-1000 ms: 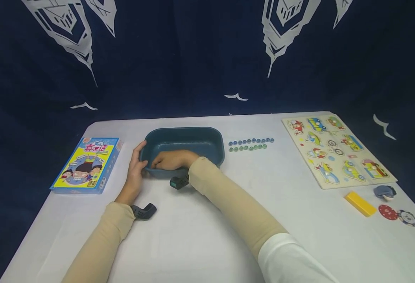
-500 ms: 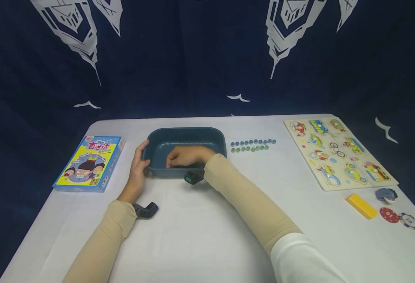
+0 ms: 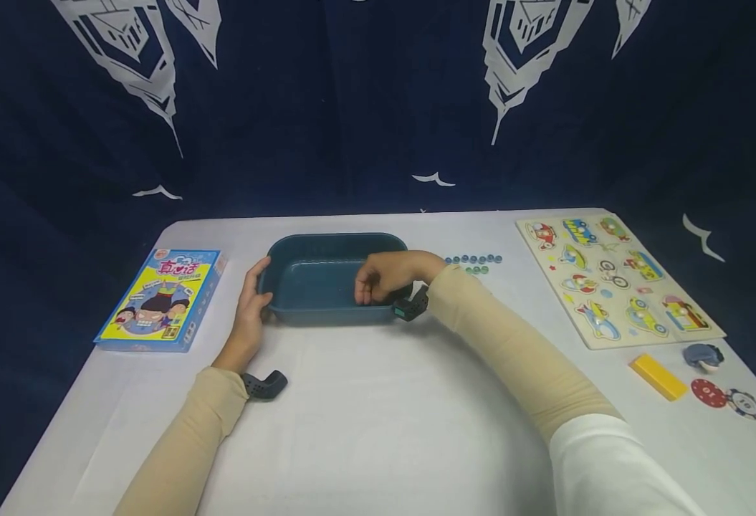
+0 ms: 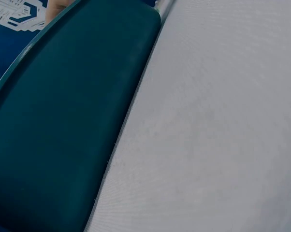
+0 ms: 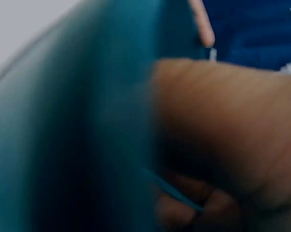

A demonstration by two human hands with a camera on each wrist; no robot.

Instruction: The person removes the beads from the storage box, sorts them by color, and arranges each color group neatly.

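A dark teal rectangular tub (image 3: 319, 315) stands on the white tabletop in the head view. Along its left end lies my left hand (image 3: 249, 308), fingers extended up the wall and thumb near the front corner. My right hand (image 3: 387, 276) is over the tub's right half, fingers bent and pointing down inside it. In the right wrist view the hand (image 5: 223, 116) is blurred and close, and I cannot tell whether its fingers hold anything. Rows of small blue marbles (image 3: 481, 259) and green marbles (image 3: 477, 270) lie right of the tub, partly hidden by that wrist.
A blue and yellow boxed game (image 3: 158, 301) lies at the left. At the right are a wooden picture puzzle board (image 3: 616, 279), a yellow block (image 3: 659, 376), a blue-grey object (image 3: 703, 355), a red chip (image 3: 709, 393) and a black-and-white chip (image 3: 745, 403).
My right hand has moved rightward across the tub, from its left part to its right part, and its wrist now covers some marbles. My left hand stays at the left end.
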